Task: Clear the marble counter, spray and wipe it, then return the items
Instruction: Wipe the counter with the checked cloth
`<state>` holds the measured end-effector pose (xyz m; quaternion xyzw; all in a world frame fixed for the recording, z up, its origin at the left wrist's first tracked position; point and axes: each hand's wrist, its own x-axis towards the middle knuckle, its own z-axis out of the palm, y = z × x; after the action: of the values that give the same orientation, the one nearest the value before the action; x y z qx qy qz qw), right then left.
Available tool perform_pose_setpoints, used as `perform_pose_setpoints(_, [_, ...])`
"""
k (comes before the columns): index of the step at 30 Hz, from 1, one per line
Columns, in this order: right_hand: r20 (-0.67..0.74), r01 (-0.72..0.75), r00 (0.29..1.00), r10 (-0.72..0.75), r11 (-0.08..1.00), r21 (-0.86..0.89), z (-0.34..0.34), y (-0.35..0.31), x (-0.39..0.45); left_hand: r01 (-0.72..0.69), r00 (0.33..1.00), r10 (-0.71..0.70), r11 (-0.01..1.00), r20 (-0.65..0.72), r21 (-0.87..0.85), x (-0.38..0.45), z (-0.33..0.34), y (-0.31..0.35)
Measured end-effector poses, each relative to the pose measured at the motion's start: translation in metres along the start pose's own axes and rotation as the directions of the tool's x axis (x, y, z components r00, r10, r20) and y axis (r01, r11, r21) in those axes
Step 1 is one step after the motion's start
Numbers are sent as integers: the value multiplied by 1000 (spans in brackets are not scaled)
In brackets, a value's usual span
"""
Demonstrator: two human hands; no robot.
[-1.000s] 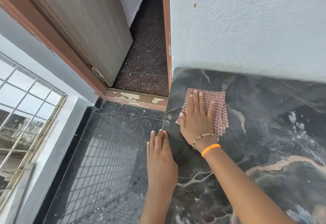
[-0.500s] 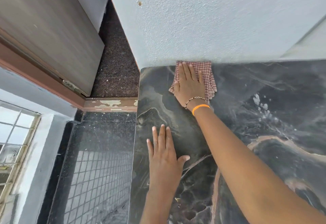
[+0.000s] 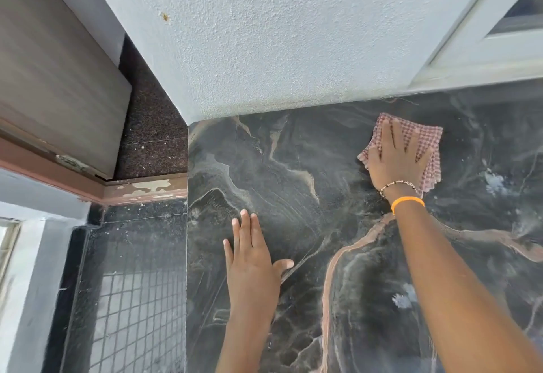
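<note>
The dark marble counter [image 3: 293, 184] with pale veins fills the right half of the view. A folded red-and-white checked cloth [image 3: 427, 140] lies on it close to the back wall. My right hand [image 3: 396, 161] presses flat on the cloth, fingers spread toward the wall, with a bead bracelet and an orange band at the wrist. My left hand [image 3: 252, 261] rests flat on the bare marble near the counter's left edge, fingers together, thumb out, holding nothing. White foam patches [image 3: 496, 183] sit on the marble right of the cloth.
A textured white wall [image 3: 279, 43] borders the counter's back edge. A window frame [image 3: 482, 46] stands at the upper right. Left of the counter's edge, the floor drops to dark tiles [image 3: 132, 284], a worn threshold [image 3: 144, 189] and a wooden door [image 3: 58, 84].
My right hand has slid the cloth to the right along the back wall, away from the counter's left corner. My left hand stays planted on the marble.
</note>
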<state>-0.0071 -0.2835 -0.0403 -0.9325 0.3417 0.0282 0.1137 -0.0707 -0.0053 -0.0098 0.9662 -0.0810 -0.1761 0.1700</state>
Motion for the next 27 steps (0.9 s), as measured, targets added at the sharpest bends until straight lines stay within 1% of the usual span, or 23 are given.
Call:
perform_pose_setpoints(2, [28,49,998,-48,999,-13,5,-13,-26,9,1000,-9,1000,14,0,0,0,1])
perform_pose_setpoints(4, [56,156,986,-155,988,-18,10,-37,-52,1,1000,-1,1000,10,0,0,-1,0])
perform_pose_setpoints(6, [84,290,954,-289,957,-3,16,-65,-77,-16,1000,15,1000,-13,-27,-2,-2,0])
perform_pose_setpoints(8, [115,431,896,-430,902,13,24,-94,-100,-16,999,12,997,-45,-81,-8,1,-5])
perform_pose_setpoints(10, [145,571,810,-568,821,23,31,-112,-125,-7,998,-2,992,-70,-128,-22,7,-10])
perform_pose_setpoints(11, [160,631,762,-627,775,35,35,-115,-137,-10,996,-2,992,-94,-125,-30,11,-13])
perform_pose_setpoints(13, [178,722,673,-718,690,51,38,-104,-156,-36,993,27,997,-116,-72,-46,18,-15])
perform_pose_setpoints(14, [179,751,644,-744,659,36,39,-92,-159,-55,992,50,997,-119,-46,-51,21,-16])
perform_pose_setpoints(15, [178,762,635,-751,648,14,39,-78,-158,-59,994,56,998,-95,-36,-54,23,-15])
perform_pose_setpoints(16, [176,755,646,-742,656,-7,37,-62,-156,-72,995,70,997,-67,-34,-58,22,-12])
perform_pose_setpoints(17, [176,732,674,-717,681,-24,33,-45,-151,-96,995,95,994,-22,-45,-60,20,-8])
perform_pose_setpoints(18, [174,691,716,-676,722,-39,28,-27,-144,-132,991,132,990,-4,-58,-60,19,-5])
perform_pose_setpoints(20, [161,559,824,-544,826,-72,15,7,-125,-181,983,182,983,22,-41,-60,20,-1])
perform_pose_setpoints(21, [152,480,873,-464,873,-90,10,24,-115,-178,981,180,984,70,-24,-60,17,3])
perform_pose_setpoints(23, [142,317,942,-303,944,-90,-1,55,-99,-161,977,157,987,146,15,-60,15,5])
perform_pose_setpoints(24, [133,239,965,-228,969,-70,-5,68,-95,-169,979,161,984,126,49,-60,15,6])
perform_pose_setpoints(25, [121,169,979,-162,984,-52,-8,77,-96,-184,982,176,977,74,106,-61,16,5])
perform_pose_setpoints(26, [115,103,988,-99,994,-32,-10,83,-101,-188,982,185,973,35,132,-60,17,5])
perform_pose_setpoints(27, [109,47,993,-45,999,-19,-11,85,-110,-191,981,189,973,29,129,-59,16,5])
